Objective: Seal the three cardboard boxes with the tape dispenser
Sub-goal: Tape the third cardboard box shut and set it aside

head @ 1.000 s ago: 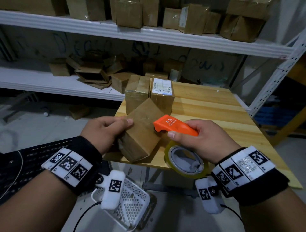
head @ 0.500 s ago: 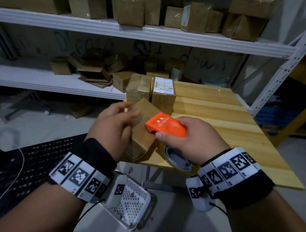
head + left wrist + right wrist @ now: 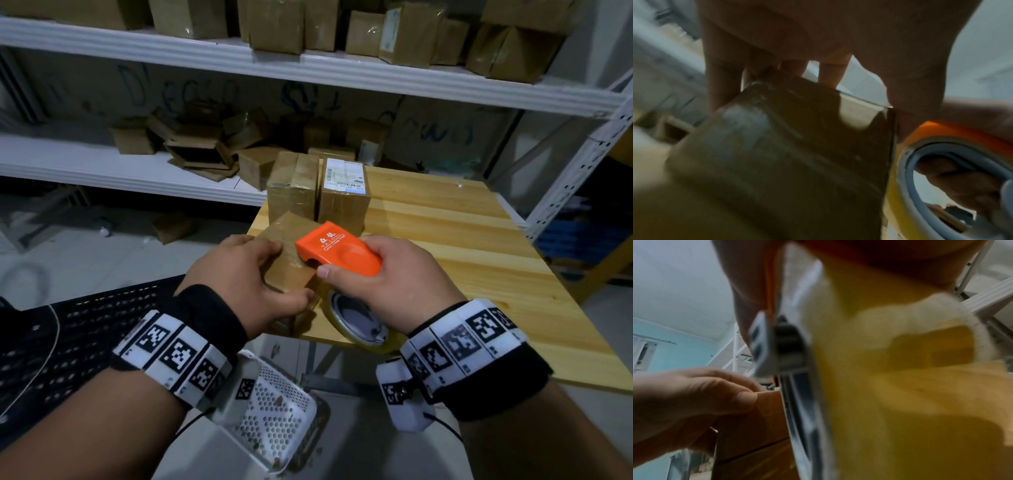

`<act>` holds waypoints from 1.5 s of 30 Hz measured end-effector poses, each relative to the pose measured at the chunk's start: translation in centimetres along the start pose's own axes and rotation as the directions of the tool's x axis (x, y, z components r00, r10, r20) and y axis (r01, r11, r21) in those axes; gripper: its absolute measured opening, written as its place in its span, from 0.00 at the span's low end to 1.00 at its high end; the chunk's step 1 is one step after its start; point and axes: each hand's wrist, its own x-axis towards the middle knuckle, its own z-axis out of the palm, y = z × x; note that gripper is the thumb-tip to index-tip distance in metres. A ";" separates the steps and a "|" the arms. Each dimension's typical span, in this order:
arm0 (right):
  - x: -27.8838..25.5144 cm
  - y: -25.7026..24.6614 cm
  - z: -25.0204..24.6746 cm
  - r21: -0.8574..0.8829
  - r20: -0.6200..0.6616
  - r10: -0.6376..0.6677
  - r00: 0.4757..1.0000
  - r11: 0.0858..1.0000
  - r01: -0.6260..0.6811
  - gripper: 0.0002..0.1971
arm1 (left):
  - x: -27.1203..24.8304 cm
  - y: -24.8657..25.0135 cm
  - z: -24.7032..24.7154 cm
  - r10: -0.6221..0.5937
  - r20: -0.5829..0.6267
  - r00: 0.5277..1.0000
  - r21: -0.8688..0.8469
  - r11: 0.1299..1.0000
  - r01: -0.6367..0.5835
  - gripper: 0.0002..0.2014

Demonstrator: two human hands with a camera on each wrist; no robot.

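A small cardboard box sits tilted at the near left corner of the wooden table. My left hand grips it from above, fingers over the top and thumb on the near side; the left wrist view shows the same box under the fingers. My right hand holds the orange tape dispenser with its front edge on the box top; its yellowish tape roll hangs below the hand. Two more boxes, one plain and one with a white label, stand upright just behind.
White metal shelving loaded with several cardboard boxes runs behind the table. A white perforated basket lies on the floor below my left wrist. A black mesh surface is at the left.
My left hand has shifted from the box's left side to over its top, thumb on the near side. The dispenser has moved forward and up along the box top.
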 end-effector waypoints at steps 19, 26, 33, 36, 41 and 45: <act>-1.6 2.6 -2.7 -0.009 0.102 0.048 0.994 0.999 -0.047 0.29 | 0.1 -0.2 -0.1 -0.006 -0.019 1.000 -0.059 0.998 0.005 0.47; -1.8 3.3 -3.2 0.067 0.089 0.034 0.995 0.997 -0.040 0.26 | 0.1 0.1 -0.3 -0.051 -0.018 0.999 -0.225 0.973 0.046 0.43; -1.8 3.6 -3.4 0.144 0.070 0.011 0.998 0.989 -0.021 0.22 | 0.9 -1.0 -0.5 -0.153 0.006 0.988 -0.574 0.808 0.129 0.47; -1.7 3.7 -3.1 0.154 0.057 0.001 0.998 0.988 -0.010 0.23 | 1.0 -1.2 -0.6 -0.168 0.020 0.986 -0.647 0.750 0.140 0.43; -1.4 3.6 -2.5 0.184 0.054 -0.007 0.999 0.983 -0.003 0.25 | 1.1 -1.2 -0.6 -0.224 0.080 0.971 -0.751 0.628 0.206 0.18; -1.3 3.4 -2.2 0.207 0.059 -0.011 0.998 0.978 -0.002 0.23 | 0.7 -0.9 -0.9 -0.253 0.138 0.958 -0.798 0.544 0.259 0.10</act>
